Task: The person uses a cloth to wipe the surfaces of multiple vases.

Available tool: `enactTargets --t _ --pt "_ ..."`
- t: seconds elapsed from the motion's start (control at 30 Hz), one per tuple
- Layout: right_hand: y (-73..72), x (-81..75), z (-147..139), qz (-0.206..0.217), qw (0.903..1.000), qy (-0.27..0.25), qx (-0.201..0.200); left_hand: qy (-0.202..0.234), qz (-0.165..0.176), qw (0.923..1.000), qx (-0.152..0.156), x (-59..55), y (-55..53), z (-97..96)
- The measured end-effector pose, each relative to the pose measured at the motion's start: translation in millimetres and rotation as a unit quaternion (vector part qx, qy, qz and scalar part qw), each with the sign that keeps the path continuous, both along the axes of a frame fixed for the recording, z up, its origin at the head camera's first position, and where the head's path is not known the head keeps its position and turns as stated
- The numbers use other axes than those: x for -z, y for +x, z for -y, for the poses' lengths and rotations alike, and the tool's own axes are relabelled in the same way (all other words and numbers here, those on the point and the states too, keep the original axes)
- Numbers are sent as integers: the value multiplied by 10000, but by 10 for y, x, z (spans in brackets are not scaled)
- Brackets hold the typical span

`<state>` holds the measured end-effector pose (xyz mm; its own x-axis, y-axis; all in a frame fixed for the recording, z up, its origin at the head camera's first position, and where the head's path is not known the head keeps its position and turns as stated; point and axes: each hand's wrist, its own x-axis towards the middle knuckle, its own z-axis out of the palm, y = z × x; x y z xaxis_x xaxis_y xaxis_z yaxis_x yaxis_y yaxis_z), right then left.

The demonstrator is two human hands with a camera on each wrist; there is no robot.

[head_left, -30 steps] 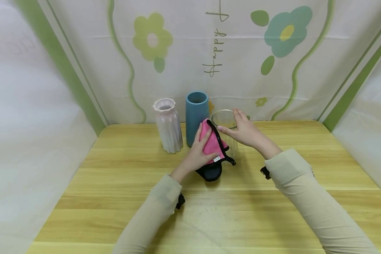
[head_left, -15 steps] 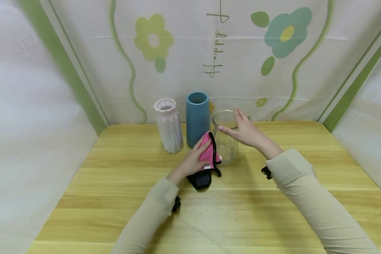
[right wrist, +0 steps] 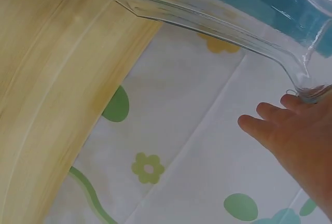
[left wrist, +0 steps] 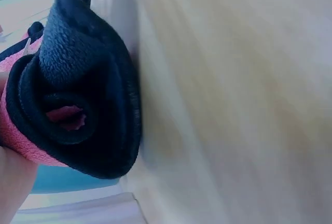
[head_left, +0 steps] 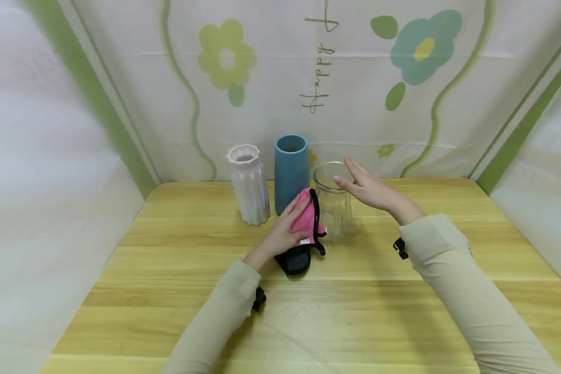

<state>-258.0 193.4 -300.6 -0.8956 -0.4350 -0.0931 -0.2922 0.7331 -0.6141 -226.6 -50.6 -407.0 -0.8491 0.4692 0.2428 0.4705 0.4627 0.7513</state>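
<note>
My left hand (head_left: 280, 236) grips a folded cloth (head_left: 304, 223), pink on one face and dark on the other, with black edging. In the left wrist view the dark side of the cloth (left wrist: 78, 53) shows, rolled into a loop close over the table. A clear glass vase (head_left: 335, 215) stands upright just right of the cloth. My right hand (head_left: 374, 189) is spread at the right side of its rim, thumb raised apart from the fingers. In the right wrist view, the fingertips of that hand (right wrist: 303, 141) are right at the glass vase's lip.
A blue vase (head_left: 291, 171) stands behind the cloth, and a pale fluted vase (head_left: 250, 192) is to its left. The wooden table (head_left: 346, 317) ends at a flower-printed curtain (head_left: 271, 72) behind the vases.
The cloth in my left hand has come down and left, away from the glass vase, then slightly up. My right hand has shifted a little right, its thumb off the vase's rim.
</note>
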Motion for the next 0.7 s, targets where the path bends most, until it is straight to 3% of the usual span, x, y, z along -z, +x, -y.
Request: enactTargets --t 0.13,0.27,0.5,0.7 --pt "6 -3 9 -20 9997 234 90 64 -256 9996 -81 -83 1 -41" --pt "44 1 43 -74 9991 329 272 11 -240 9997 91 -157 4 -86" --pt "138 -1 188 -273 9963 380 719 -481 279 9982 226 -139 -20 -50" --pt "144 -44 173 -471 9945 706 607 -935 616 9929 409 -80 -6 31"
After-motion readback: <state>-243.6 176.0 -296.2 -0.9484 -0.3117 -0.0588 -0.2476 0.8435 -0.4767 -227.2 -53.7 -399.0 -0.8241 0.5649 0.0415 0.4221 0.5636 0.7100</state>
